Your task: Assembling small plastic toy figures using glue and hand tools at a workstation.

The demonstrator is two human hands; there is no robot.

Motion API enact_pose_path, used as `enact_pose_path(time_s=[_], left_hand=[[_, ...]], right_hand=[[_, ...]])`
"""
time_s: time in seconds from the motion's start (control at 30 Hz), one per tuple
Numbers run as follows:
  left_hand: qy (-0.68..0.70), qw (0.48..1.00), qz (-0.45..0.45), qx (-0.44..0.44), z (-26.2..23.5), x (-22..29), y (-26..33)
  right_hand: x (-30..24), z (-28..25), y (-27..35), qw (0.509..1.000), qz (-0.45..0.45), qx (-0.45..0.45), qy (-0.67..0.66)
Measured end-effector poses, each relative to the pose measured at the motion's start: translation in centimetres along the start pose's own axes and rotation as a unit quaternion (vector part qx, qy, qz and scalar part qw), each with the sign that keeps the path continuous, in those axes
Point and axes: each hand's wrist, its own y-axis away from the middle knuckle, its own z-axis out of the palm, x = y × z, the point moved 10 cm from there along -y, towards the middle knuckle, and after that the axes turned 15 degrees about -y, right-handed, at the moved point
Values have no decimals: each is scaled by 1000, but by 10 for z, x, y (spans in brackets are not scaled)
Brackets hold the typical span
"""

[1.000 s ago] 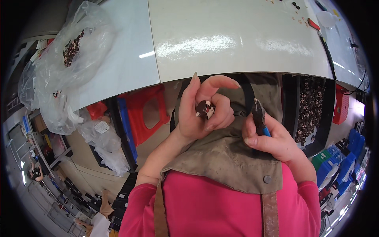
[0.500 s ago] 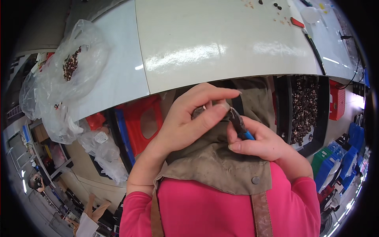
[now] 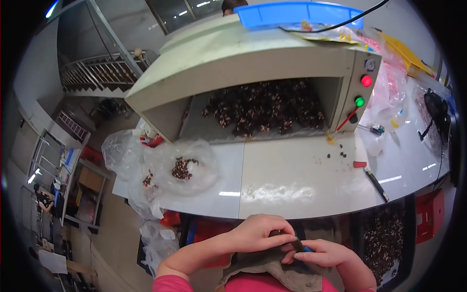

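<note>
Right hand: this hand (image 3: 325,252), at the lower middle of the frame, is gripping a blue-handled tool (image 3: 307,249), thumb and fingers closing round the handle.
Left hand: this one (image 3: 261,234) is sitting just beside it with fingers bent; I'm not able to tell whether it is pinching anything, as its own fingers are hiding the inside.
Tool tip: its dark end is pointing toward the left fingertips; angling it clear of the skin and pressing in short, light bites would, I judge, be serving best.
Arms: both are hanging in front of the table (image 3: 277,207); bracing the wrists on the lap would probably be steadying the work.
Dark pieces: many are lying in the tray (image 3: 409,236) at lower right, others inside the beige machine (image 3: 253,63) at upper middle.
</note>
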Motion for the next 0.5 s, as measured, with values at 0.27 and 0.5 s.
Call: enact_pose_path(time_s=[0.27, 0.5], left_hand=[[-183, 973, 9, 137, -87, 42, 7], [-262, 842, 136, 451, -309, 151, -32]], right_hand=[[-17, -1, 26, 998, 1, -43, 34], [-36, -8, 40, 994, -42, 99, 22]])
